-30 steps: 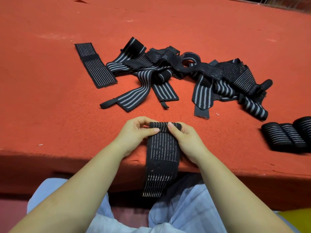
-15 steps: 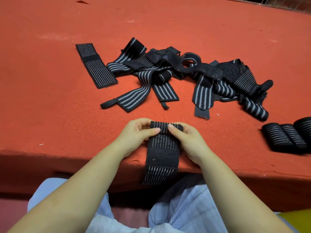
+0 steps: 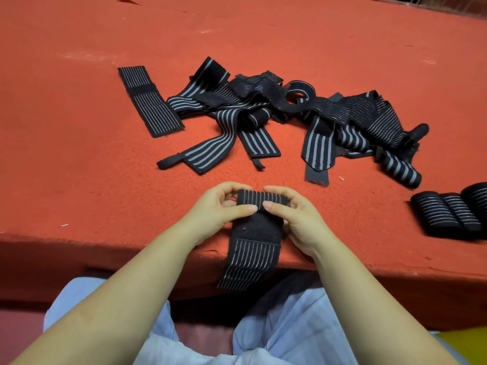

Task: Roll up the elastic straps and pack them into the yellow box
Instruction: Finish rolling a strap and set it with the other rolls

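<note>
Head view, one frame. Bench (image 3: 79, 159) covered in red-orange felt-like cloth. Left hand (image 3: 224, 206) and right hand (image 3: 295, 214) both pinch the same elastic strap (image 3: 257, 233) at the near edge of the bench: thumbs on the near side of its rolled portion, fingers curled over the far side. Rolled portion lies crosswise between the two hands; the unrolled tail runs toward the person, over the bench edge, and hangs down in front of the light blue trousers (image 3: 290, 325).

Pile of loose straps (image 3: 290, 119), black with grey stripes, tangled at mid-bench beyond the hands. One flat strap (image 3: 150, 101) lies apart at the pile's left end. Rolled straps (image 3: 453, 212) sit side by side, touching, at the right edge of view.

Yellow box (image 3: 463, 343): only a corner visible, lower right, below bench level.
</note>
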Demonstrator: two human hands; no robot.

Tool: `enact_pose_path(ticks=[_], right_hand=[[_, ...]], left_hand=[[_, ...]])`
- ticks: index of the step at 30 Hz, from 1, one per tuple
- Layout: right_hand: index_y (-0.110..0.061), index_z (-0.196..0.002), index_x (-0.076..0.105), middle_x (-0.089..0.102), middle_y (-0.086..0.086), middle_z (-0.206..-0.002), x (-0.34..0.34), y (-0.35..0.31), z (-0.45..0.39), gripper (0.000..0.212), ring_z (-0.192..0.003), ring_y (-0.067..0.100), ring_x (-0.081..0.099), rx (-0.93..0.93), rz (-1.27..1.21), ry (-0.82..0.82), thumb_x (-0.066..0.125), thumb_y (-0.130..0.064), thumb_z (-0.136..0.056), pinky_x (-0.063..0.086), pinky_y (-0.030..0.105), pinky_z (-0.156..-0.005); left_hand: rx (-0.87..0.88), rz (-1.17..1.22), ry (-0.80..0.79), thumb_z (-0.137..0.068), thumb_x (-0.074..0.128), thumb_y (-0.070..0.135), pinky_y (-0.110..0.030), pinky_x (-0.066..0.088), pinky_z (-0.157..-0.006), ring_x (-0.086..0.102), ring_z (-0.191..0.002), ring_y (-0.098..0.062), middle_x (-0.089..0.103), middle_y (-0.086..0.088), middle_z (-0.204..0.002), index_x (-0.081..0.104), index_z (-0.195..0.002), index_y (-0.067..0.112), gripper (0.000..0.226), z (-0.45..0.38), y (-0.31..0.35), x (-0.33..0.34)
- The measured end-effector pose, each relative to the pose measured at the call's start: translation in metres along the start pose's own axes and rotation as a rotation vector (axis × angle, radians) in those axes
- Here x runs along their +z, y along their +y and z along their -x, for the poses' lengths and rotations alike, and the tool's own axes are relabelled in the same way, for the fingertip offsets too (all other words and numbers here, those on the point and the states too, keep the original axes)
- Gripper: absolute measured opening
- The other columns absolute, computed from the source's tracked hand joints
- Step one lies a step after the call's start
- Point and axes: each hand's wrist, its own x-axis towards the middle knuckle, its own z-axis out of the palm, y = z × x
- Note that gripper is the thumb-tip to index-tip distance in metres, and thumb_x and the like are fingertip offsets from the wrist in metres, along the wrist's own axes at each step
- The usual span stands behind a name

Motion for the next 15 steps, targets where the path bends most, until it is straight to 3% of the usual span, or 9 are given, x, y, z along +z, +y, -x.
enact_pose_path(ticks=[3,7,9,11,15], right_hand=[[-0.013,-0.107,0.064,0.070,0.008,-0.092,-0.003,-0.001,0.001,0.027,-0.082,0.017,0.067,0.002,-0.024,-0.002,0.063,0.000,-0.083,0.056,0.029,-0.076],[-0.004,-0.109,0.065,0.071,0.013,-0.105,0.006,0.000,-0.001,0.033,-0.097,0.022,0.066,-0.035,0.117,0.003,0.060,-0.027,-0.086,0.052,0.034,-0.089],[-0.007,-0.108,0.067,0.072,0.010,-0.104,0.010,0.000,0.000,0.030,-0.096,0.019,0.067,-0.050,0.181,0.007,0.052,-0.029,-0.093,0.051,0.032,-0.089],[-0.007,-0.106,0.067,0.072,0.009,-0.101,0.010,0.000,-0.001,0.032,-0.094,0.018,0.067,-0.054,0.191,0.020,0.051,-0.032,-0.094,0.051,0.036,-0.090],[-0.007,-0.095,0.068,0.071,0.010,-0.093,0.012,-0.002,-0.003,0.052,-0.089,0.023,0.065,-0.020,0.147,0.049,0.056,-0.055,-0.079,0.050,0.041,-0.086]], left_hand=[[-0.001,-0.008,-0.004,-0.084,0.063,0.002,-0.013,0.049,-0.062,0.067,-0.073,-0.003,0.069,-0.002,-0.087,0.063,-0.092,0.014,0.015,-0.001,0.000,0.002],[0.026,0.043,0.055,-0.082,0.062,-0.006,-0.013,0.048,-0.057,0.063,-0.061,-0.002,0.067,0.004,-0.070,0.059,-0.082,0.011,0.017,-0.002,-0.001,-0.002],[0.039,0.061,0.078,-0.080,0.063,-0.008,-0.014,0.048,-0.056,0.062,-0.057,-0.003,0.067,0.005,-0.063,0.058,-0.080,0.010,0.019,-0.003,-0.001,-0.002],[0.046,0.064,0.087,-0.079,0.063,-0.010,-0.015,0.049,-0.059,0.063,-0.058,-0.003,0.067,0.006,-0.065,0.058,-0.079,0.010,0.020,-0.003,-0.001,0.000],[0.058,0.061,0.094,-0.076,0.063,-0.016,-0.016,0.051,-0.065,0.066,-0.069,-0.005,0.068,0.001,-0.084,0.062,-0.084,0.012,0.028,-0.002,-0.001,-0.001]])
